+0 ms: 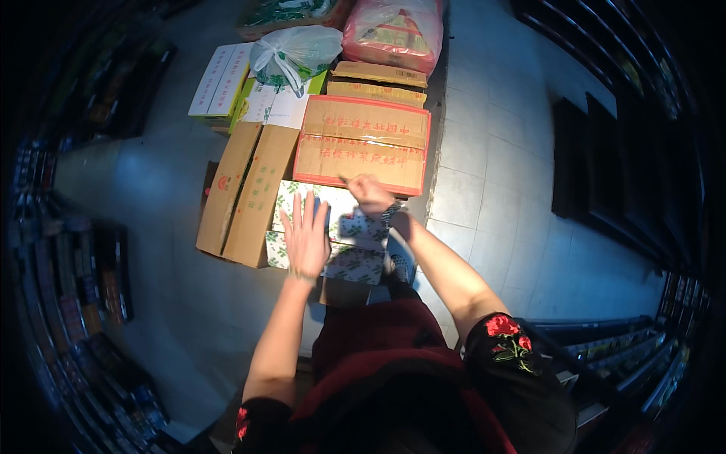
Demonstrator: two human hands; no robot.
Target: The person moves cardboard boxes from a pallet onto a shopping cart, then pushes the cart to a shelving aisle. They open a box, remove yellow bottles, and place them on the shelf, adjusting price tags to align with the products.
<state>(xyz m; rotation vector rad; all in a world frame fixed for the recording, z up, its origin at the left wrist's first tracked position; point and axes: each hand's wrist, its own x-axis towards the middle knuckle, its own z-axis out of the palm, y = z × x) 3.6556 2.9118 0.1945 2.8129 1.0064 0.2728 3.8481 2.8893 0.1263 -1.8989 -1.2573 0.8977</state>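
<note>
My left hand (pixel 307 238) lies flat with fingers apart on a white cardboard box (pixel 279 249) printed with green leaves. Over the same box's far right part is my right hand (pixel 370 194), closed like a fist around a small dark pointed tool (pixel 343 179). Only the tool's tip shows, so its kind is unclear. A seam runs across the leaf-printed top, and shadows of my arm darken its right half. Just beyond stands a brown carton (pixel 363 153) with red edges and red printing, sealed with clear tape.
Long brown cartons (pixel 244 193) stand left of the leaf-printed box. Farther off are white-and-green boxes (pixel 221 79), a tied plastic bag (pixel 295 51) and a pink wrapped bundle (pixel 394 34). Stocked shelves (pixel 74 272) line the left; dark racks (pixel 595 176) stand on the tiled floor (pixel 482 170) at right.
</note>
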